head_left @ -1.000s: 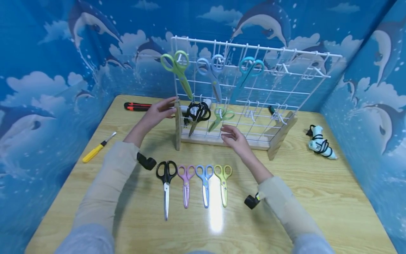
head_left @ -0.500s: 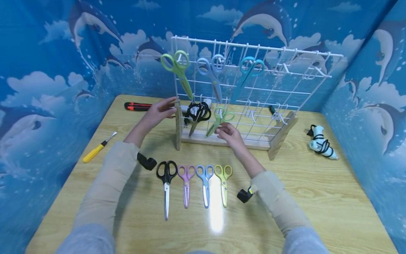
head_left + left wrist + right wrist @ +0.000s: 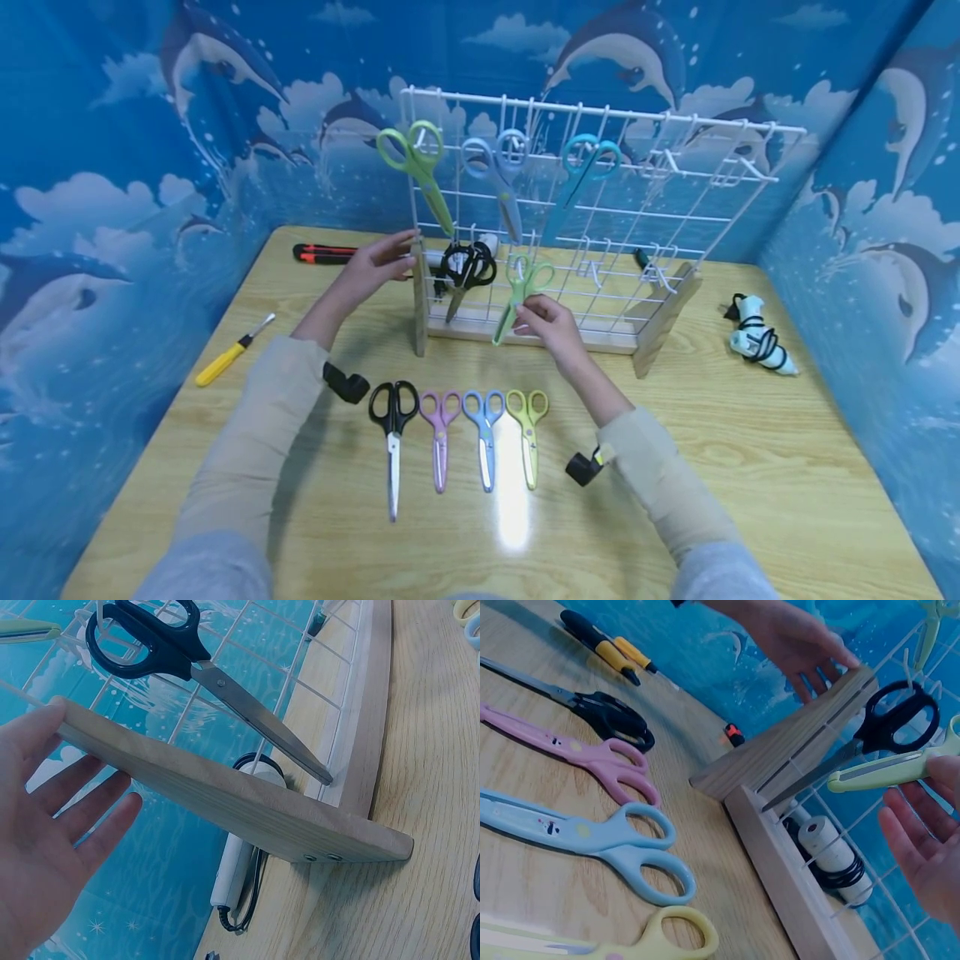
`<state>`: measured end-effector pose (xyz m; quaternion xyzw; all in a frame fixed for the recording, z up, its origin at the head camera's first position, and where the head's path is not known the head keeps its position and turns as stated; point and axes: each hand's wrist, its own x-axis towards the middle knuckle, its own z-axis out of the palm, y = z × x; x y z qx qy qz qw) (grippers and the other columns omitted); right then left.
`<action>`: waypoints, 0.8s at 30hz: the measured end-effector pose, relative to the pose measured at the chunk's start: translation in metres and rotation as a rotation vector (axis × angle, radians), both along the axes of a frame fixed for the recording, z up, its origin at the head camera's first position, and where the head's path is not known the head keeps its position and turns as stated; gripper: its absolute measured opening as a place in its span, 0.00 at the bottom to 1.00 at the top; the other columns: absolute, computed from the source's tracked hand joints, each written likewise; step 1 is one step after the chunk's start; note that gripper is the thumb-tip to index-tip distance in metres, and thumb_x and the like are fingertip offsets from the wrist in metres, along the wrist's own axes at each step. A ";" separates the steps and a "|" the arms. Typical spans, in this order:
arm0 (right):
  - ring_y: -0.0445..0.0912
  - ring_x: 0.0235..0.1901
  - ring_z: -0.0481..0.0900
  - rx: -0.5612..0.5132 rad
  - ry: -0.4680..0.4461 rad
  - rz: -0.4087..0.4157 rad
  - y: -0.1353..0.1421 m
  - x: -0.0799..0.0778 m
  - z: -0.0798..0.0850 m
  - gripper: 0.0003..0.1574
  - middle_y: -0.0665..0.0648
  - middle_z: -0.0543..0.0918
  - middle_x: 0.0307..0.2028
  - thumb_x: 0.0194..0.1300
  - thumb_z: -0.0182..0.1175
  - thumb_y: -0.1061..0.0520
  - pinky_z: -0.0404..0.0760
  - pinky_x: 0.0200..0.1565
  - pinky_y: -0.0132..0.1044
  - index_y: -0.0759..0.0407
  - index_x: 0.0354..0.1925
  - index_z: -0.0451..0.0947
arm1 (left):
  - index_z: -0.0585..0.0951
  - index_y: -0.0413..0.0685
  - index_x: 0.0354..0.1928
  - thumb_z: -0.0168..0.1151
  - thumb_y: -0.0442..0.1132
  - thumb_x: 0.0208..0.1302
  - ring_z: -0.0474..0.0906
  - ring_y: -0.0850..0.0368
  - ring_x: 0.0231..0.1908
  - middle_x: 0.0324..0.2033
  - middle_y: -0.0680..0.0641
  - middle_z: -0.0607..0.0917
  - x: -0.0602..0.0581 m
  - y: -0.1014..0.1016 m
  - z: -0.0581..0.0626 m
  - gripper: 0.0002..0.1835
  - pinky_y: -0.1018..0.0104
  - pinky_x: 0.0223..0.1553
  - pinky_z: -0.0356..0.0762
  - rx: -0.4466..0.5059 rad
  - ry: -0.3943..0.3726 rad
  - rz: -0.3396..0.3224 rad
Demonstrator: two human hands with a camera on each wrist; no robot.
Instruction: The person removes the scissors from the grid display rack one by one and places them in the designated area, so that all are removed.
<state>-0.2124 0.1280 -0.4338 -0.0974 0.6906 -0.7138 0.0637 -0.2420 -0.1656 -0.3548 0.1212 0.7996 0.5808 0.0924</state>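
Observation:
My right hand (image 3: 553, 329) pinches the blade end of light green scissors (image 3: 519, 293) at the lower row of a white wire rack (image 3: 600, 200). Their loops are up by a hook; I cannot tell whether they still hang on it. In the right wrist view the thumb lies along the green blade (image 3: 877, 772). My left hand (image 3: 371, 265) has its fingers extended, their tips touching the rack's wooden side piece (image 3: 225, 787). Black-handled scissors (image 3: 468, 267) hang beside the green pair. Above them hang green scissors (image 3: 420, 162), lavender-blue scissors (image 3: 498, 171) and teal scissors (image 3: 581, 175).
On the table before the rack lie black scissors (image 3: 393, 417), pink scissors (image 3: 440, 433), blue scissors (image 3: 485, 433) and yellow-green scissors (image 3: 528, 433). A yellow screwdriver (image 3: 228, 358) is at left, a cord-wrapped glue gun (image 3: 761, 337) at right. Bare hooks (image 3: 660, 275) are on the rack's right.
My right hand has moved left to the light green scissors and taken hold of them. Their blades have since swung forward, off the grid. My left hand stays at the side piece.

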 end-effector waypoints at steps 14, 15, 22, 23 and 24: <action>0.49 0.30 0.77 0.047 0.090 0.040 0.028 0.051 0.009 0.21 0.62 0.76 0.33 0.56 0.56 0.52 0.78 0.37 0.44 0.69 0.40 0.70 | 0.60 0.68 0.59 0.55 0.53 0.52 0.66 0.55 0.52 0.57 0.49 0.65 0.000 0.001 0.000 0.30 0.60 0.48 0.70 0.003 -0.002 -0.005; 0.50 0.30 0.77 0.081 0.084 0.021 0.033 0.058 0.009 0.21 0.63 0.76 0.33 0.56 0.55 0.53 0.78 0.37 0.45 0.69 0.41 0.70 | 0.60 0.67 0.59 0.55 0.53 0.52 0.66 0.55 0.52 0.57 0.49 0.65 0.000 0.001 0.000 0.30 0.60 0.47 0.70 0.003 -0.001 -0.007; 0.53 0.29 0.77 0.066 0.028 -0.086 0.082 0.059 -0.066 0.17 0.63 0.76 0.35 0.55 0.56 0.56 0.79 0.32 0.42 0.63 0.42 0.72 | 0.60 0.67 0.59 0.55 0.53 0.52 0.66 0.55 0.52 0.57 0.50 0.65 0.001 0.001 0.001 0.30 0.62 0.47 0.71 -0.005 -0.001 -0.005; 0.53 0.29 0.76 0.057 0.018 -0.099 0.086 0.062 -0.068 0.17 0.64 0.76 0.34 0.55 0.56 0.55 0.79 0.32 0.43 0.64 0.42 0.72 | 0.60 0.66 0.59 0.55 0.52 0.52 0.66 0.55 0.52 0.57 0.49 0.65 0.001 0.001 0.002 0.30 0.61 0.47 0.71 -0.006 -0.001 -0.006; 0.53 0.29 0.76 0.055 0.006 -0.112 0.090 0.065 -0.070 0.17 0.64 0.75 0.34 0.55 0.57 0.55 0.79 0.31 0.43 0.64 0.41 0.72 | 0.60 0.65 0.60 0.55 0.52 0.52 0.66 0.55 0.52 0.57 0.49 0.65 0.001 0.001 0.002 0.31 0.61 0.47 0.71 -0.005 -0.002 -0.007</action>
